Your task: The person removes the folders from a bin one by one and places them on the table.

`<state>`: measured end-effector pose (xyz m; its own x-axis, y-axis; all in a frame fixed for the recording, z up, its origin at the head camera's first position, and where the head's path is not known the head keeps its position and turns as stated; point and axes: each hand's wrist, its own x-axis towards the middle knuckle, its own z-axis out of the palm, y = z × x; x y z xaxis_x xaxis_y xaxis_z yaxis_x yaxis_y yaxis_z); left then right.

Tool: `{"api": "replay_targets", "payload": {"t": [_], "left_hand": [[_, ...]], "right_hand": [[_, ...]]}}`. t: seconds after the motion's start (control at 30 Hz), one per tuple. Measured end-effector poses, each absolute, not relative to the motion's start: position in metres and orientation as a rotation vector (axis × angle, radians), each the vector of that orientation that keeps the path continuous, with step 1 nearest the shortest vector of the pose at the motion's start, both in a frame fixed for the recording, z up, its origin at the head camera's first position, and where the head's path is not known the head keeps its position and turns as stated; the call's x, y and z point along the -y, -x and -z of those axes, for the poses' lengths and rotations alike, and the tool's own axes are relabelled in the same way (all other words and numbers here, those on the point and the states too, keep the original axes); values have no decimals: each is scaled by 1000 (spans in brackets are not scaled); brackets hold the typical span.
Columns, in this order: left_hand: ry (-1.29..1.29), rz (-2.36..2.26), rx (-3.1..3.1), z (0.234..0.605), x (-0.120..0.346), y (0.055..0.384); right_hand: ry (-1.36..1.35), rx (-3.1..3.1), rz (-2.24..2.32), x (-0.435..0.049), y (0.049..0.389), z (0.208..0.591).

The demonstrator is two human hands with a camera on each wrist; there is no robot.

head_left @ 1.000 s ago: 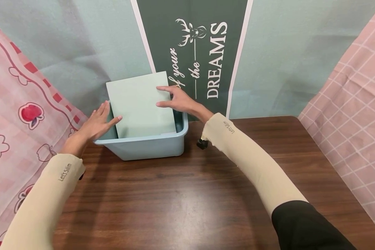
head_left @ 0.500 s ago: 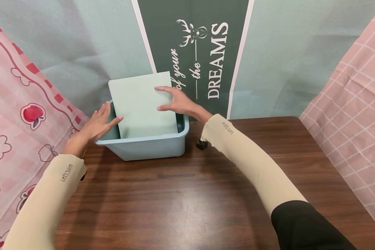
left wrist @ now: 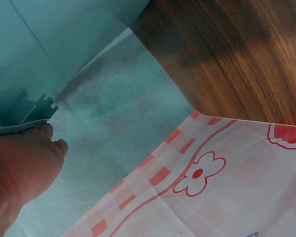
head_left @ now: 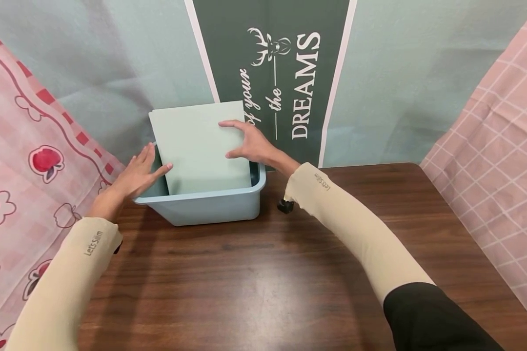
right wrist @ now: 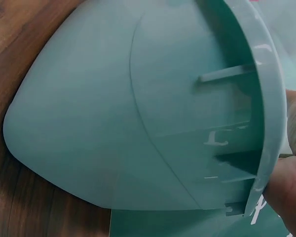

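Note:
A light blue plastic bin (head_left: 215, 209) sits at the back left of the table. In it leans a flat, pale green square panel (head_left: 193, 151), its top well above the rim; a thin second layer shows along its left edge. My left hand (head_left: 136, 170) lies at the bin's left rim with straight fingers, thumb pointing toward the panel. At the panel's right side, my right hand (head_left: 252, 144) has thumb and forefinger spread across its front face; its other fingers are hidden. In the right wrist view the right hand (right wrist: 291, 182) shows behind the bin's rim (right wrist: 274, 98).
A dark brown wooden table (head_left: 254, 282) stretches in front and to the right. Behind it hangs a grey-green cloth backdrop (head_left: 404, 87) with lettering. A pink fruit-and-flower cloth (head_left: 22, 136) borders the left, a pink checked cloth (head_left: 500, 146) the right.
The panel's top right corner has shifted right and its top edge has become more level, with a layer showing at the left. My right thumb has slid slightly right; the left hand stays put.

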<state>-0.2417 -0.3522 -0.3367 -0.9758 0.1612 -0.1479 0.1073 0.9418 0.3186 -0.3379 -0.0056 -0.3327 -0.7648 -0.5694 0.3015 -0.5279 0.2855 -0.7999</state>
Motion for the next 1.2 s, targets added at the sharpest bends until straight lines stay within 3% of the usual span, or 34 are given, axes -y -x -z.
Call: {"api": "replay_targets", "payload": {"t": [0.77, 1.2], "left_hand": [[-207, -444, -2922, 336, 351, 241], [-210, -441, -2936, 341, 354, 244]], "right_hand": [[831, -2586, 1811, -7, 335, 341], [810, -2645, 1936, -15, 331, 327]]}}
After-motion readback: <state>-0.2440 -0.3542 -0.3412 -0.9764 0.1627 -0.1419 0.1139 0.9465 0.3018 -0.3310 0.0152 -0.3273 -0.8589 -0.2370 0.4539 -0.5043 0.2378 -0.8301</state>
